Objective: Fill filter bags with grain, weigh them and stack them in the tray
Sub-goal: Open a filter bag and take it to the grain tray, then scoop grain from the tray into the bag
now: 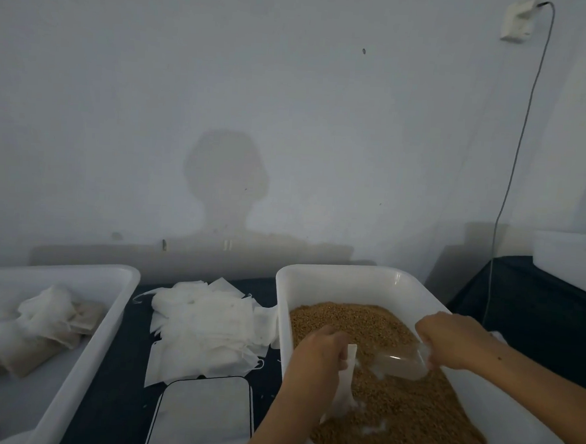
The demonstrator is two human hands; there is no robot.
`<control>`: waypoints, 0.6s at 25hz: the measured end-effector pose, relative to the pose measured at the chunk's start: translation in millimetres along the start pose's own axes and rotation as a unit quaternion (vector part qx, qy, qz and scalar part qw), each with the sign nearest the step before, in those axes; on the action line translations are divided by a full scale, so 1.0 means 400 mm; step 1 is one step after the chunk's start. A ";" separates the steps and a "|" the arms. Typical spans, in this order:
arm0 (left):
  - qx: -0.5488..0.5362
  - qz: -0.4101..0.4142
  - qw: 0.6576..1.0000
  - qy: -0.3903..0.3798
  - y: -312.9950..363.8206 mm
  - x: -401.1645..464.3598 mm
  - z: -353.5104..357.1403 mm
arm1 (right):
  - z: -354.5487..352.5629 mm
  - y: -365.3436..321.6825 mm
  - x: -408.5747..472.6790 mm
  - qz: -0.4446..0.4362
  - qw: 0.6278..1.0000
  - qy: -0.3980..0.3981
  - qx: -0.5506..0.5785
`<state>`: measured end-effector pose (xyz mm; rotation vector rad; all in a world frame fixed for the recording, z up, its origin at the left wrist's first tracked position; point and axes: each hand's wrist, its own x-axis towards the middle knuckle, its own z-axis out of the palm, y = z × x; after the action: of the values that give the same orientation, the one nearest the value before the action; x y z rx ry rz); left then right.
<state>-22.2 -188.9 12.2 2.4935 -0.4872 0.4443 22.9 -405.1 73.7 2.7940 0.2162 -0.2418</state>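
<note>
Filter bag | left hand grip pinches mouth | right hand grip curled round scoop, 3 o'clock | tip slowly into the held-open mouth, over the grain tub

No legible text anywhere.

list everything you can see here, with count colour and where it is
grain tub: 1, white, right of centre
grain: brown, fills that tub
scoop: 1, clear, over the grain
filter bag: 1, white, held over the grain
empty bags: a pile, white, centre of table
tray: 1, white, left
filled bags: several, white and tan, in the tray
scale: 1, pale top, bottom centre
far tub: 1, white, right edge
cable: 1, grey, on the wall
left hand: holds the filter bag
right hand: holds the scoop
</note>
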 end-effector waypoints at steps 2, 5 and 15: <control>-0.005 -0.008 1.000 0.013 -0.002 -0.002 0.003 | 0.019 -0.023 0.018 0.006 0.998 0.037 0.055; -0.012 -0.020 0.999 0.032 -0.003 -0.004 0.004 | 0.052 -0.064 0.054 0.008 0.989 0.089 0.116; -0.009 -0.045 0.998 0.048 -0.008 0.001 0.004 | 0.100 -0.099 0.119 0.003 0.952 0.152 0.264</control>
<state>-20.2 -187.6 9.5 2.4519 -0.3386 0.5194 56.7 -375.4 15.1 3.3569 0.2426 0.1661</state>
